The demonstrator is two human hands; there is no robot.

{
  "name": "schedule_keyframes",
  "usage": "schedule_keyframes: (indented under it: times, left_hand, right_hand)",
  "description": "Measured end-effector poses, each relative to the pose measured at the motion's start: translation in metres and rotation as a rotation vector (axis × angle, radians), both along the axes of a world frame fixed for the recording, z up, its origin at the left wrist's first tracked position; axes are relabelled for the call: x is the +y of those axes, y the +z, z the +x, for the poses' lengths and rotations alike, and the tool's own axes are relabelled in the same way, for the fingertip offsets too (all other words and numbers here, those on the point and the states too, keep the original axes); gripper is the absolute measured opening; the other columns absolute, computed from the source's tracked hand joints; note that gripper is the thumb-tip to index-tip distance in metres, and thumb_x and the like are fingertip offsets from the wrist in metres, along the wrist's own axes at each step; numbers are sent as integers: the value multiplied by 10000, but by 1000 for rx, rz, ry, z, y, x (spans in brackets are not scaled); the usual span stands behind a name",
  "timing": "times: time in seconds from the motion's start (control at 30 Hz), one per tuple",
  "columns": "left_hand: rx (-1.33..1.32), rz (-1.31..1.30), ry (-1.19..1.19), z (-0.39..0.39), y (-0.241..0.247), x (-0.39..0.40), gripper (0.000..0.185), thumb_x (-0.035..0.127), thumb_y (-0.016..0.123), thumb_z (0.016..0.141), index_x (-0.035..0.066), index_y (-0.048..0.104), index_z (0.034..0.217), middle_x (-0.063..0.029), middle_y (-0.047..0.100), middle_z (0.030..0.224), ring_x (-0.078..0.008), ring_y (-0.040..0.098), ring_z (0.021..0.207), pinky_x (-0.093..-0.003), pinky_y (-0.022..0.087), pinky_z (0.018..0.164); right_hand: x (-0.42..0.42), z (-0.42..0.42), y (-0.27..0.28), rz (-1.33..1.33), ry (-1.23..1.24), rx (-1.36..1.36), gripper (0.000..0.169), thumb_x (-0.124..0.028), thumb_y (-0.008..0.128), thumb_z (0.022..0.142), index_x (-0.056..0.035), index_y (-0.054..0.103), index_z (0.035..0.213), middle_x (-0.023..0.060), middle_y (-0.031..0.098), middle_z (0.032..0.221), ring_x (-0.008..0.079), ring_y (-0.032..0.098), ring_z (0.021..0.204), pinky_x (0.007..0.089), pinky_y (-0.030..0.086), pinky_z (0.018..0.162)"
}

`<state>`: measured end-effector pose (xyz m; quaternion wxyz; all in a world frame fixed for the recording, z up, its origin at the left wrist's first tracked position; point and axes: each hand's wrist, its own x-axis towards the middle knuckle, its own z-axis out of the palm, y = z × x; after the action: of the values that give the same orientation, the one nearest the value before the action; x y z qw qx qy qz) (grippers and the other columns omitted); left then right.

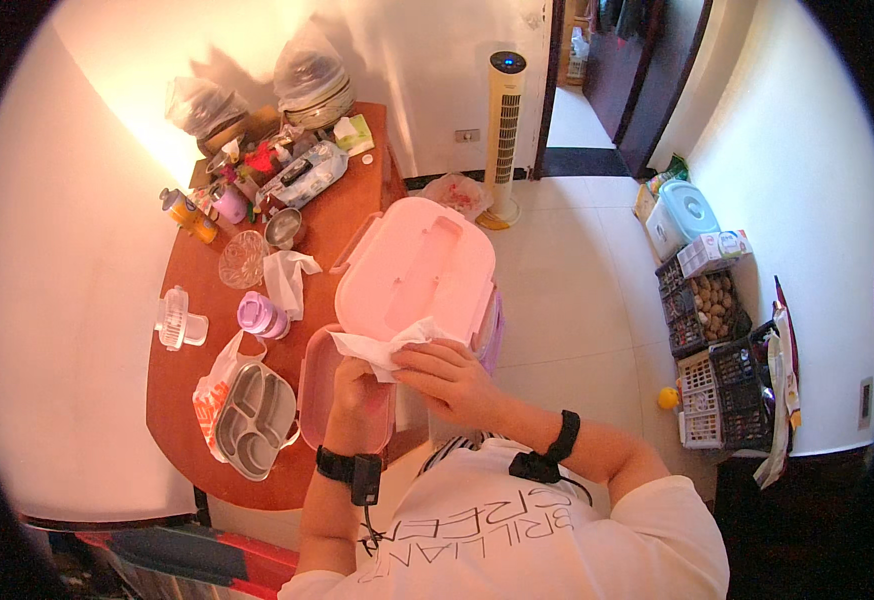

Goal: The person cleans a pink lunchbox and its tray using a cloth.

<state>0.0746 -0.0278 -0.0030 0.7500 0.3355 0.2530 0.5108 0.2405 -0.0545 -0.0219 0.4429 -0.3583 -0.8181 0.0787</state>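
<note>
A pink plastic lunch-box lid (414,274) with side clips is held raised and tilted before me. My left hand (362,390) is curled at its near left edge, where a white tissue (377,351) partly hides the grip. With bent fingers, my right hand (448,379) presses the tissue against the lid's near edge. Below the lid and partly behind my left wrist, a pink plastic lunch-box base (318,397) rests on the brown table (279,491). To its left a steel compartment tray (257,420) leans on a white plastic bag (216,390) with red print.
Left on the table are a purple lidded cup (263,315), a clear plastic part (180,319), a glass bowl (243,259), a metal bowl (285,227) and a crumpled tissue (285,281). A tower fan (505,135) stands beyond. Crates (718,390) line the right wall.
</note>
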Motion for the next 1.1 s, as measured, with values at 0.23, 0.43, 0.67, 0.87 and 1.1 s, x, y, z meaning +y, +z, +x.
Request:
schedule_keyframes:
  times: [0.23,0.43,0.67,0.87,1.1]
  left_hand:
    - [-17,-160,42,12,21,-3,402,203,484,901,9,455,1252,-90,537,1227,-216,506,1149,-365,397,977]
    - [-47,-15,46,-4,24,8,588,243,580,874,26,341,1366,-140,480,1319,-236,525,1164,-367,473,925]
    - [-90,-87,70,-27,-12,22,613,220,641,826,16,370,1336,-131,531,1240,-223,607,984,-284,535,670]
    - [-105,-120,-5,-33,-8,9,626,200,643,809,3,363,1334,-138,536,1238,-243,600,1026,-335,547,732]
    - [-20,55,-127,-29,6,-3,546,139,670,812,1,436,1286,-128,568,1186,-253,628,963,-363,557,732]
  right_hand:
    - [-1,10,-5,145,7,42,234,-104,660,718,-94,580,937,63,552,1116,271,497,1111,422,364,968]
    - [26,63,-19,51,-262,229,206,-80,647,709,-75,577,903,114,538,1084,322,505,1026,446,374,911]
    - [18,56,-1,245,-92,203,182,-100,629,737,-57,590,910,120,538,1054,330,503,1016,456,402,865]
    - [66,104,1,162,-293,263,112,-41,579,753,-46,572,864,130,538,1033,303,509,979,384,402,856]
    - [91,103,8,-393,-371,628,227,-103,440,914,-19,491,1119,156,530,1069,275,532,980,340,410,888]
